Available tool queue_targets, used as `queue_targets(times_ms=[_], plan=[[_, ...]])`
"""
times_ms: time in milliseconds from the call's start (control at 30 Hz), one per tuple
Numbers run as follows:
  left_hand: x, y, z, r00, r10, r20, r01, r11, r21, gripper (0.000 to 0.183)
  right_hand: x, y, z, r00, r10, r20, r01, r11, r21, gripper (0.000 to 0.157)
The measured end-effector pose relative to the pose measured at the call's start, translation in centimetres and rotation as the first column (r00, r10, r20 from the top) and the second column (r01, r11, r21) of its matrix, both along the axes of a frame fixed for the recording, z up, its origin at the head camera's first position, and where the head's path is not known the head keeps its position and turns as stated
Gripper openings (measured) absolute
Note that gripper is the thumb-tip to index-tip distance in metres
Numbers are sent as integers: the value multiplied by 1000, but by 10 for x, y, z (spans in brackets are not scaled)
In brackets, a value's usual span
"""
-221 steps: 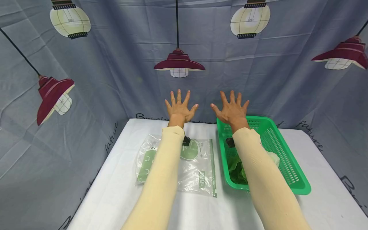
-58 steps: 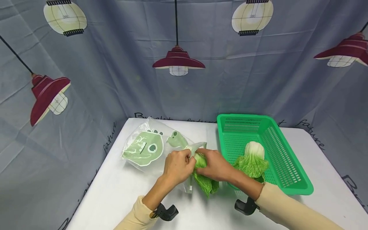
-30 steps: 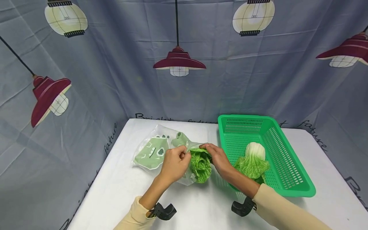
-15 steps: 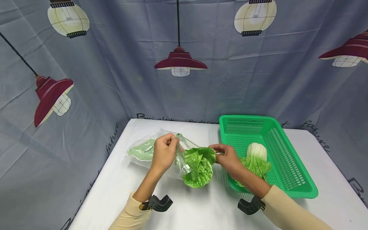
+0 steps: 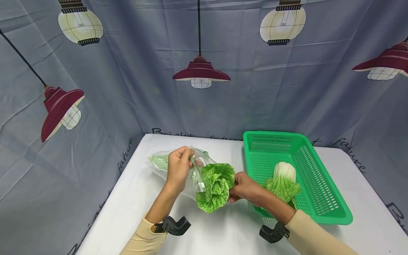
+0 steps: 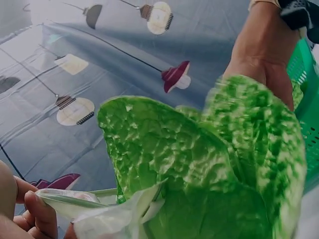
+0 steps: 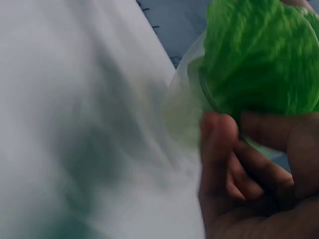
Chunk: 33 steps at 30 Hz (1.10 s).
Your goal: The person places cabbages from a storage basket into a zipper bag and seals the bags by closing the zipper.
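A leafy napa cabbage (image 5: 216, 186) sits partly inside a clear zip bag (image 5: 191, 184) with green print, its green leaves sticking out of the mouth toward me. My left hand (image 5: 178, 168) pinches the bag's upper edge between thumb and fingers; the left wrist view shows that strip of plastic (image 6: 75, 201) too. On the cabbage's right side, my right hand (image 5: 247, 189) has its thumb and fingers closed together. In the right wrist view the bag's rim (image 7: 209, 92) runs down into that pinch, beside the leaves (image 7: 264, 59). The cabbage's base is hidden in the bag.
A green perforated basket (image 5: 322, 184) stands to the right, with a second napa cabbage (image 5: 284, 180) inside, white base toward the back. A white-covered table (image 5: 223, 233) lies beneath everything. Behind it hangs a grey-blue curtain (image 5: 146, 92) printed with lamps.
The hands began spread in the air above the table. Later both worked at the bag and cabbage. Over the last half second my right hand moved down along the cabbage's right side.
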State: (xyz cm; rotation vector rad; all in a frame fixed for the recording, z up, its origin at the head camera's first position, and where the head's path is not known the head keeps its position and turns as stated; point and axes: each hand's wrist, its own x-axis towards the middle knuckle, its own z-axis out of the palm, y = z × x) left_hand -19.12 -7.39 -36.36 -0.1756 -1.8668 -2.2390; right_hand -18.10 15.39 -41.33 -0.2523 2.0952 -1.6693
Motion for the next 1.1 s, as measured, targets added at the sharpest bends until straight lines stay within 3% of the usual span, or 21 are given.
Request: queue_targets(times_ms=[67, 133, 200, 233, 300, 367, 533, 600, 633, 700, 767, 833, 900, 1000, 1100], plan=[[-2, -3, 5, 1000, -14, -6, 14, 1000, 2, 32, -3, -2, 7, 998, -32, -59, 34, 999, 31, 28], [-5, -7, 13, 999, -24, -29, 23, 998, -57, 32, -7, 0, 20, 988, -74, -132, 84, 994, 70, 24], [-11, -12, 26, 996, -17, -85, 0, 980, -198, 32, -13, 5, 40, 970, -105, -218, 129, 986, 102, 19], [-13, -15, 33, 992, -16, -122, -20, 958, -285, 31, -16, 8, 51, 957, -110, -269, 150, 980, 131, 19], [-19, -21, 49, 980, -15, -197, -78, 888, -453, 30, -21, 12, 75, 924, -107, -367, 191, 960, 203, 20], [-25, -27, 65, 964, -12, -265, -149, 801, -579, 29, -26, 16, 97, 884, -81, -461, 227, 935, 273, 22], [-35, -33, 99, 945, 4, -327, -258, 623, -739, 28, -36, 18, 140, 769, -8, -639, 316, 874, 370, 23], [-37, -32, 110, 944, 17, -330, -284, 553, -783, 27, -38, 19, 152, 734, 12, -679, 343, 857, 386, 23], [-37, -32, 115, 945, 25, -325, -291, 515, -806, 27, -39, 19, 156, 726, 31, -687, 343, 850, 401, 23], [-38, -30, 124, 954, 25, -299, -277, 457, -845, 26, -40, 21, 165, 731, 74, -678, 327, 834, 445, 25], [-38, -28, 132, 959, 28, -281, -268, 407, -873, 26, -40, 22, 174, 758, 92, -646, 305, 825, 476, 26], [-38, -27, 140, 958, 40, -282, -276, 382, -882, 25, -40, 24, 183, 787, 73, -613, 298, 824, 481, 27], [-37, -27, 149, 953, 55, -299, -297, 377, -877, 25, -39, 25, 193, 795, 24, -606, 325, 827, 459, 25], [-37, -27, 159, 948, 67, -312, -312, 397, -863, 23, -39, 26, 205, 789, -30, -614, 364, 828, 426, 23], [-37, -27, 163, 949, 70, -308, -310, 404, -861, 24, -40, 27, 210, 782, -24, -622, 369, 823, 432, 21]])
